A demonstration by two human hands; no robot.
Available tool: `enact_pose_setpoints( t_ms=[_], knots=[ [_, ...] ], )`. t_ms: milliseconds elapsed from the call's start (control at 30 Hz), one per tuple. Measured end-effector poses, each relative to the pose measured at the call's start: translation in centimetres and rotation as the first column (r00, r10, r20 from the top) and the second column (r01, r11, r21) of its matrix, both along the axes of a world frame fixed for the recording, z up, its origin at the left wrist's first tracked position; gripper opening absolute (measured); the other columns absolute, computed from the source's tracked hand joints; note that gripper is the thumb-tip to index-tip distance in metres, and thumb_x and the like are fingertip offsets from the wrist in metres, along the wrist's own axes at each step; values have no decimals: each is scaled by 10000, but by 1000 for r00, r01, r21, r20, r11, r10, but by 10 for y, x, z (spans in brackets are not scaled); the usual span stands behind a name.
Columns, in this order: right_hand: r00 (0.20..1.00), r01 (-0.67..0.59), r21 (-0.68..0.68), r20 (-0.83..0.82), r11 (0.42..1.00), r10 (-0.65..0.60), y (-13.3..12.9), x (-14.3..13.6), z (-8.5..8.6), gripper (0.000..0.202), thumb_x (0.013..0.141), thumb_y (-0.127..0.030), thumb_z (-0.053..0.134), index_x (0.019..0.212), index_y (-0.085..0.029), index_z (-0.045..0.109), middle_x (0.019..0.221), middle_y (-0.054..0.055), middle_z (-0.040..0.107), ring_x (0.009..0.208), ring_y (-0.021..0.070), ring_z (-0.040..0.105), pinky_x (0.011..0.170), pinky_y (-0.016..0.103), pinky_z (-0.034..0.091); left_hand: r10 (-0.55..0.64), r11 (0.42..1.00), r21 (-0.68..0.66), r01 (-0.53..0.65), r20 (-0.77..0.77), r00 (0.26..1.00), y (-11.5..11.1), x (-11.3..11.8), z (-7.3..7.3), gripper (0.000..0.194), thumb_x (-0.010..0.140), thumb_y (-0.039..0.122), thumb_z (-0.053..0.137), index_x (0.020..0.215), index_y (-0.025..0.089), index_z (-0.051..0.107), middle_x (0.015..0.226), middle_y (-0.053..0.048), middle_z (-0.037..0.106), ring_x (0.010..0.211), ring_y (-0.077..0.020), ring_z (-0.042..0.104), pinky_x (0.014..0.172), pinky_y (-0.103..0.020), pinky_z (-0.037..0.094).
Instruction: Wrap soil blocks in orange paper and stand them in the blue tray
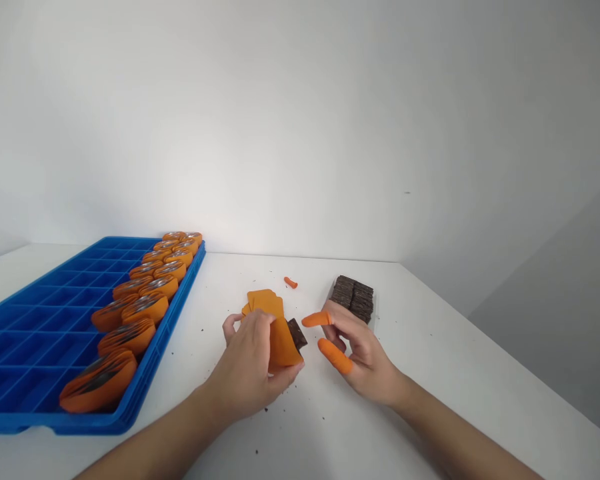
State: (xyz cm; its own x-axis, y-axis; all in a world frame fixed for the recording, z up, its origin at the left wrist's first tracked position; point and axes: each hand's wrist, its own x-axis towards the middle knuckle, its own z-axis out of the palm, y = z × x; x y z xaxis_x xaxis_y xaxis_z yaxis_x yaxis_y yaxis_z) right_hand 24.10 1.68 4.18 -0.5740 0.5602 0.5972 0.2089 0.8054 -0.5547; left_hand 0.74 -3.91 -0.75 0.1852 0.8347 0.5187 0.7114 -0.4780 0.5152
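My left hand grips an orange paper-like pouch, its mouth bulged toward the right. Out of that mouth sticks a dark brown flat piece. Just to the right, my right hand has thumb and index finger apart, with nothing seen between them. Orange finger cots cover those two fingertips. Several flat orange pouches fan out beyond my left hand, partly hidden by it. Behind my right hand, stacks of dark brown flat pieces sit in a light-coloured container.
On the left lies a blue compartment tray. Its right-hand columns hold several orange pouches with dark, shiny contents. A loose orange finger cot rests farther back. Dark crumbs dot the white table, and a wall stands behind it.
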Motion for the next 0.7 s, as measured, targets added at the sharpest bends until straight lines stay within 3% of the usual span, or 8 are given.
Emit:
enact_pose_setpoints(
  t_ms=[367,533,700],
  knots=[
    [994,-93,17,62,995,92,-1,0,-1,279,1142,-326,517,1188,-238,778,880,29,515,715,160,494,601,302,438,-161,974,-158,161,12,987,-6,-1,17,435,1011,519,669,1254,214,477,1120,-89,648,1061,-333,652,1176,-709,242],
    [989,-119,77,100,990,111,-2,-1,2,247,1123,-289,548,1232,-257,767,879,25,515,748,169,524,623,307,454,-218,962,-164,219,23,976,-6,-4,19,440,1033,513,638,1304,210,470,1146,-97,639,1067,-322,644,1186,-700,240],
    [981,-107,55,166,993,96,-2,-2,2,224,1115,-314,565,1206,-249,758,896,28,534,747,164,517,626,303,455,-242,962,-125,241,5,970,-5,-4,18,341,1065,470,566,1269,206,495,1091,-84,612,1019,-309,620,1120,-661,332]
  ],
)
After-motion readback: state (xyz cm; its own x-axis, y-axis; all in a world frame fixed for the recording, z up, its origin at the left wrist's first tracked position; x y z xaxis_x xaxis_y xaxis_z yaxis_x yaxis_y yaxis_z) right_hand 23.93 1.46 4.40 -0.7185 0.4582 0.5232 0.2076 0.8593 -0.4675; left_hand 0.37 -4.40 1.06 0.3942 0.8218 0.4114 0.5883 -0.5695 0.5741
